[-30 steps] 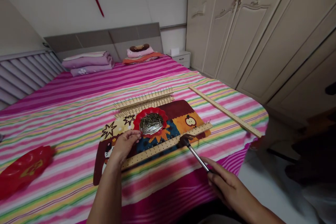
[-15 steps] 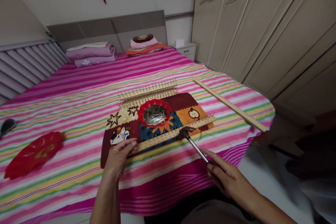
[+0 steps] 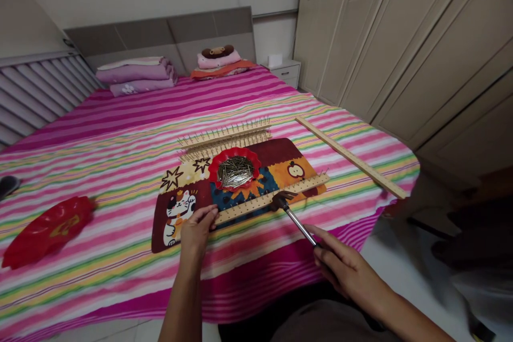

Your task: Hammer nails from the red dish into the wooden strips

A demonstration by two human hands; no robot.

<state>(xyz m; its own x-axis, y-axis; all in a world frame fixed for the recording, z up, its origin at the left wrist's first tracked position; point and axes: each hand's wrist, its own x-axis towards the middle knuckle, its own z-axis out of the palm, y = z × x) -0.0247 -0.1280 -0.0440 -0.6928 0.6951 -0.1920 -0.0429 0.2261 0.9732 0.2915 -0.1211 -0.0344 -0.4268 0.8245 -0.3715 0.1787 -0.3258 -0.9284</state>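
My right hand is closed round the dark grip of a hammer. The hammer's dark head lies at the middle of a narrow wooden strip. Small holes run along that strip, and nails stand up from its right part. My left hand has its fingers pinched at the strip's left end, covering it. Under the strip is a patterned mat with a cat and an apple drawn on it. A red scalloped bowl full of loose nails sits on the mat.
Beyond the mat lie wooden strips bristling with nails. A bare wooden strip lies at the right. To the left are a red plate and a dark object. Folded bedding rests near the headboard; a wardrobe stands at right.
My left hand has moved right, uncovering more of the cat drawing. The hammer head has barely shifted on the strip. The whole view has moved slightly.
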